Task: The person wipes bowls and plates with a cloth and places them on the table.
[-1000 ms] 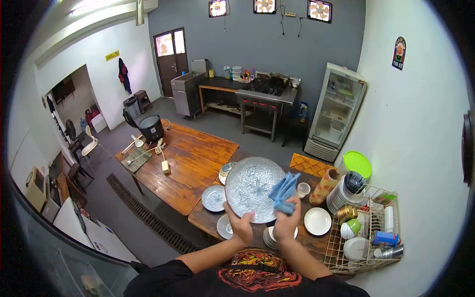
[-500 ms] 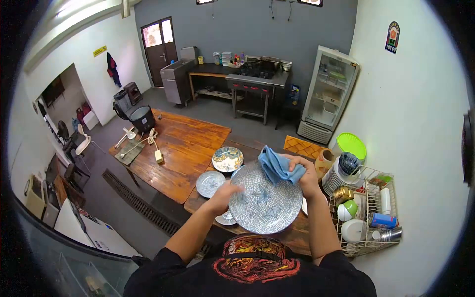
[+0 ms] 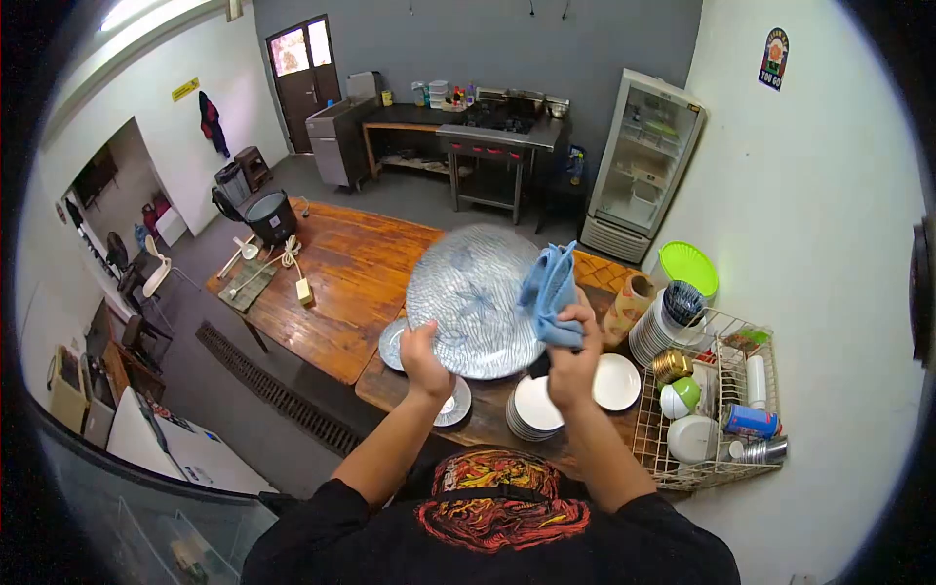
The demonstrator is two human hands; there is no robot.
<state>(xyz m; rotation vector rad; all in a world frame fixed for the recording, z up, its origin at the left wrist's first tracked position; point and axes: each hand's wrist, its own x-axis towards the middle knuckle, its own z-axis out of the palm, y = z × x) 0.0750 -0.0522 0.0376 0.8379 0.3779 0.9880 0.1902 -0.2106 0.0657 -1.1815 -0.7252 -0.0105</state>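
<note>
A large round plate [image 3: 475, 304] with a blue-grey crackle pattern and flower shapes is held up, tilted, above the wooden table. My left hand [image 3: 426, 359] grips its lower left rim, thumb on the patterned face. In my right hand [image 3: 575, 356] is a bunched blue cloth [image 3: 553, 295], at the plate's right edge; whether it touches the plate I cannot tell. Below stand a stack of white plates [image 3: 533, 408], a small plate [image 3: 451, 402] and, partly covered by the big plate, another patterned plate [image 3: 392, 343]. A white plate [image 3: 617, 382] lies right of my right wrist.
At the right a wire dish rack [image 3: 717, 468] holds cups, bowls and cans, beside stacked plates [image 3: 651, 336] and a green basket [image 3: 688, 268]. A black pot [image 3: 270, 216] and a cable with a power strip [image 3: 303, 291] rest on the left table.
The large plate has risen and moved slightly left and away from me, uncovering the white plate stack. My right hand with the cloth has shifted down and slightly left.
</note>
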